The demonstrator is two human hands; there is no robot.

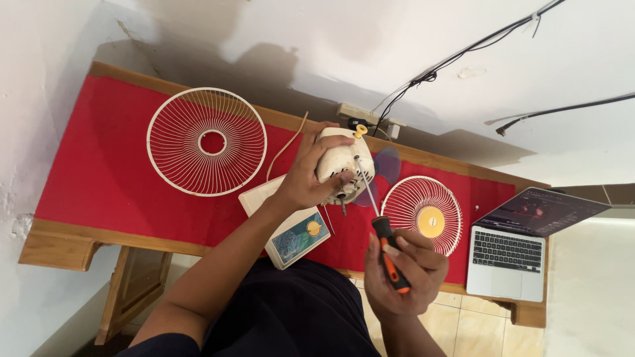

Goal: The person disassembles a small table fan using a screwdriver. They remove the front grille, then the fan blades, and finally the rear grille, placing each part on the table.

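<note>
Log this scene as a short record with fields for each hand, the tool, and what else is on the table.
left hand: grips cream fan motor housing
right hand: holds screwdriver by its black and orange handle
tool tip: at the housing
table: red top, wooden edge
also there: large grille, small grille, open laptop, fan base

Translucent purple fan blade (387, 165) mostly hidden behind cream plastic motor housing (340, 162), screwdriver tip perhaps inside it, open grey laptop's screen (542, 211) blurred.

open laptop screen (544, 211), dark, table's right end
</note>
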